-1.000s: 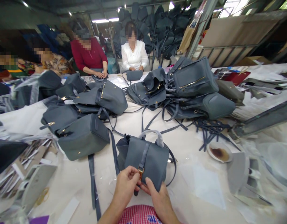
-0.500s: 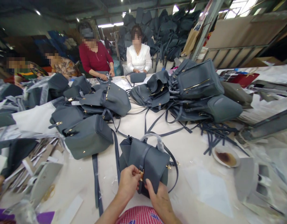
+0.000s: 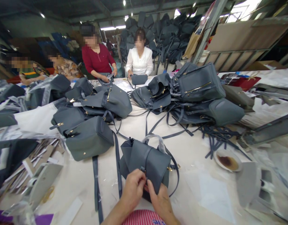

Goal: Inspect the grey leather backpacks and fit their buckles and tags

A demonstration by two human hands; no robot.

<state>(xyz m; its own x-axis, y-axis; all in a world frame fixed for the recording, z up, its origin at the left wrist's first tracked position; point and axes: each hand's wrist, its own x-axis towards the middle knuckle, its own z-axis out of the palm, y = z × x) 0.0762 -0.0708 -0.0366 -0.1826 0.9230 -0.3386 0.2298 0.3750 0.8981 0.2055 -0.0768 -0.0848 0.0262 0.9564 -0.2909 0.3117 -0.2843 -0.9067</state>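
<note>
The left hand [image 3: 134, 190] and right hand [image 3: 160, 200] close in a narrow pinch on the front flap of a slate-grey leather backpack [image 3: 146, 164], covering its closure, and the bag lies near the front edge of the bench [image 3: 188, 175]. Its thin side strap [image 3: 175, 178] trails loose, so a sharp tug could snag it or drag the bag against the neighbouring backpack [image 3: 89, 139], while a careless sweep rightward might catch the stained saucer [image 3: 228, 162]
</note>
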